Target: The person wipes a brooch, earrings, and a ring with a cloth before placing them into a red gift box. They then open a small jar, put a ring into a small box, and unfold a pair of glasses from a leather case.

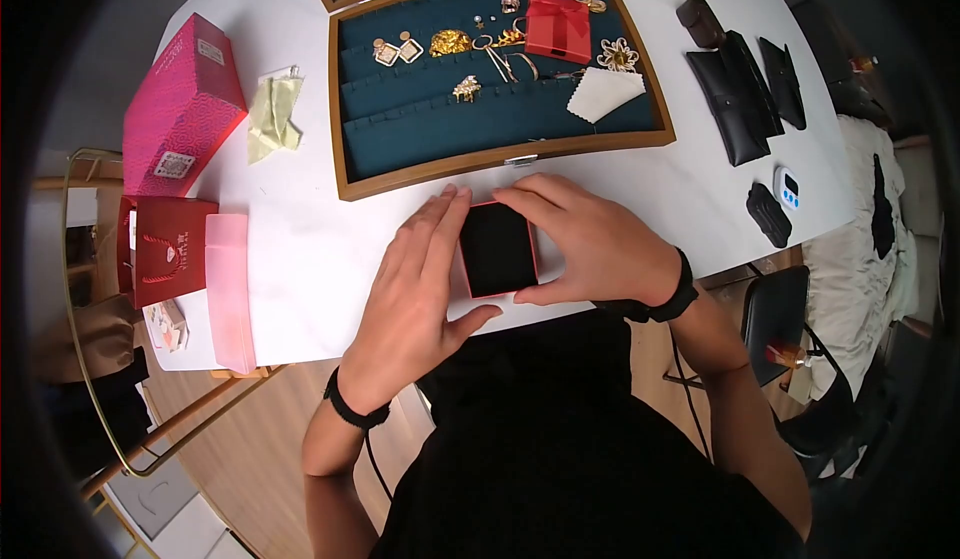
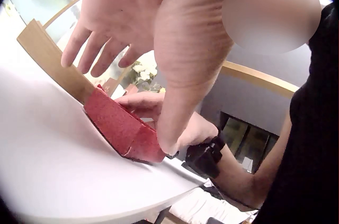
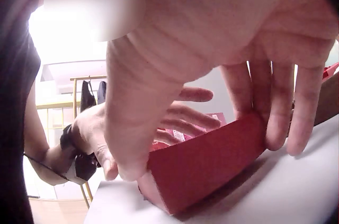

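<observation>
A small square red box with a black inside lies on the white table, in front of the wooden jewelry case. My right hand grips its right side, thumb at the near corner and fingers at the far end; the right wrist view shows this grip on the red wall. Along the box's left side is my left hand, fingers extended and thumb apart near the front corner. In the left wrist view the left hand's fingers hang straight above the box; whether the thumb touches it I cannot tell.
Inside the case are gold jewelry, a red ribboned box and a white cloth. On the left stand a pink box, a red bag and a pink strip. Black pouches and a small white device lie right.
</observation>
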Available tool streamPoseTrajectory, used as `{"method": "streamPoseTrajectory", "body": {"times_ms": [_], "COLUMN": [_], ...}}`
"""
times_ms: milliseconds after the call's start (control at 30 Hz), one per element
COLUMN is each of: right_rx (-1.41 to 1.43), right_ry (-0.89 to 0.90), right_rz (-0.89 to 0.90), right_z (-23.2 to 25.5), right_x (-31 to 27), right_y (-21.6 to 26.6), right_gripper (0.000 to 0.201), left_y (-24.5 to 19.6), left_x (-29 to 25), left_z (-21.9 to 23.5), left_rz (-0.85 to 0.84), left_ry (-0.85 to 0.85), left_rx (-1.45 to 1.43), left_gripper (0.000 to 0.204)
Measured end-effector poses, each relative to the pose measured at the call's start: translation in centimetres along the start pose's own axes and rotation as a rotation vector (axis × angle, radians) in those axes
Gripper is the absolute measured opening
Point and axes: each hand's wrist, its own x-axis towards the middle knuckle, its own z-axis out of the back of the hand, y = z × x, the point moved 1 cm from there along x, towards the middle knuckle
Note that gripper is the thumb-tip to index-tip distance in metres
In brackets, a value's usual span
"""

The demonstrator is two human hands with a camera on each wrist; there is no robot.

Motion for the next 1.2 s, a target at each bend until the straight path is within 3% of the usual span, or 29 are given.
{"method": "streamPoseTrajectory", "body": {"times_ms": [100, 167, 233, 300, 333, 367, 400, 433, 500, 667, 767, 900, 1000, 1100, 1167, 1200], "right_rx": [-0.012, -0.053, -0.025, -0.053, -0.177, -0.146, -0.315, -0.39, -0.467, -0.395, -0.551, -0.661, -0.641, -0.581, -0.49, -0.45], "right_ry": [-0.003, -0.026, -0.032, -0.136, -0.264, -0.286, -0.356, -0.337, -0.322, -0.231, -0.23, -0.19, -0.361, -0.59, -0.567, -0.462], "right_rz": [0.02, 0.046, 0.058, 0.012, 0.003, -0.117, -0.09, -0.168, -0.075, -0.118, -0.063, -0.097, -0.138, -0.152, 0.012, 0.09], "right_z": [-0.8, -0.8, 1.1, 4.1, 5.8, 7.5, 9.2, 10.6, 12.2, 12.7, 12.3, 12.5, 15.2, 16.0, 14.3, 13.1], "right_x": [-0.1, -0.3, -0.4, -0.3, -0.1, 0.3, 0.9, 1.6, 2.9, 4.6, 4.7, 5.2, 4.5, 3.0, 2.3, 2.0], "right_y": [0.1, 0.1, -0.3, -1.7, -2.0, -3.0, -4.4, -5.4, -8.8, -12.6, -12.0, -11.5, -11.0, -5.7, -1.8, 0.2], "right_gripper": [0.083, 0.085, 0.071, 0.051, 0.036, 0.031, 0.025, 0.022, 0.023, 0.019, 0.019, 0.019, 0.017, 0.016, 0.012, 0.016], "left_y": [0.1, 0.2, -0.2, -0.4, -0.4, -0.4, -0.3, -0.2, 0.0, 1.2, 2.3, 2.9, 3.3, 3.5, 3.5, 3.5], "left_x": [0.6, 0.7, 0.5, 0.1, 0.0, -0.2, -0.3, -0.5, -1.0, -2.5, -3.3, -3.3, -3.3, -3.3, -3.3, -3.2], "left_z": [-0.6, -1.1, -1.0, -0.6, -0.7, -0.8, -0.9, -1.0, -1.5, -2.9, -3.8, -3.8, -3.6, -3.5, -3.8, -4.0], "left_rz": [0.022, -0.025, -0.044, 0.064, 0.065, 0.06, 0.059, 0.058, 0.055, 0.104, 0.097, 0.093, 0.062, 0.041, 0.067, 0.084], "left_ry": [0.078, 0.036, 0.023, 0.066, 0.063, 0.056, 0.045, 0.035, -0.008, -0.161, -0.244, -0.231, -0.219, -0.217, -0.218, -0.227], "left_rx": [-0.154, -0.04, -0.056, -0.022, -0.018, -0.023, -0.03, -0.038, -0.056, -0.155, -0.245, -0.242, -0.272, -0.292, -0.288, -0.284], "left_gripper": [0.096, 0.099, 0.097, 0.097, 0.098, 0.098, 0.098, 0.098, 0.098, 0.1, 0.106, 0.106, 0.105, 0.103, 0.102, 0.101]}}
